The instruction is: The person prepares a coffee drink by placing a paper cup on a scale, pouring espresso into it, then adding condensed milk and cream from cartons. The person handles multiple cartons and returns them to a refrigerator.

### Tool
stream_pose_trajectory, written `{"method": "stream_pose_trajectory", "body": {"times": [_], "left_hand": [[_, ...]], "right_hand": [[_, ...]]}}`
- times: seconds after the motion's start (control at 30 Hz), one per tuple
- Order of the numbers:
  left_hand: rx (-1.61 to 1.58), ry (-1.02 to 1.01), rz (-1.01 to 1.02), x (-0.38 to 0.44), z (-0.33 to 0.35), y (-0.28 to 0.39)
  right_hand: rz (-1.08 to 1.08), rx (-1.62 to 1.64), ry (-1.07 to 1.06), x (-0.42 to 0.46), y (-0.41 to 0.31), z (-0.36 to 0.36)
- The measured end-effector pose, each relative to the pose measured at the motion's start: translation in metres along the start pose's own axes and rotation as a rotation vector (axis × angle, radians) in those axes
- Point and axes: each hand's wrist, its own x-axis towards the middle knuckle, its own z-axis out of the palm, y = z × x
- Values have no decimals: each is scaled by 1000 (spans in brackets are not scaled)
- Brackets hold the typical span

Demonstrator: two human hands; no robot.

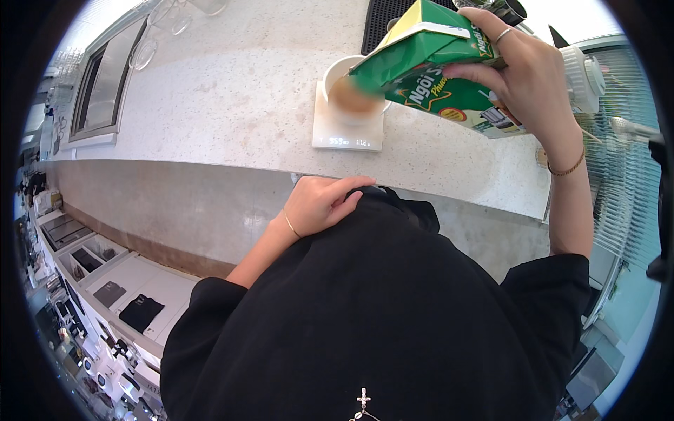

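My right hand [526, 79] grips a green and yellow carton [447, 89], tilted with its spout end down over a white cup or bowl [333, 71]. Tan-brown content shows in the cup, blurred near the spout; whether liquid is flowing is hard to tell. Under the cup is a white digital scale [321, 131] with a lit display. My left hand [321, 202] rests against the black clothing at the counter's front edge, its fingers loosely bent and holding nothing.
A black perforated mat [379, 23] lies at the back of the speckled counter [237, 94]. Clear glassware [145, 52] stands at the back left, near a metal-framed recess [97, 89]. At the right is a white ribbed container [579, 79] beside ribbed glass. A lower counter [158, 284] runs behind, at left.
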Motion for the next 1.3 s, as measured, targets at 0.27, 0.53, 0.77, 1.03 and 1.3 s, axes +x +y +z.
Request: {"method": "stream_pose_trajectory", "body": {"times": [0.27, 0.53, 0.77, 1.03, 1.3], "left_hand": [[-10, -15, -4, 2, -1, -1], [-15, -22, 27, 5, 1, -1], [11, -33, -12, 4, 0, 0], [17, -45, -10, 3, 0, 0], [48, -47, -4, 6, -4, 5]], "right_hand": [[52, -104, -159, -8, 4, -10], [9, -16, -139, -12, -1, -5], [47, 10, 4, -7, 0, -4], [61, 10, -93, -16, 4, -7], [126, 87, -64, -22, 2, -2]]}}
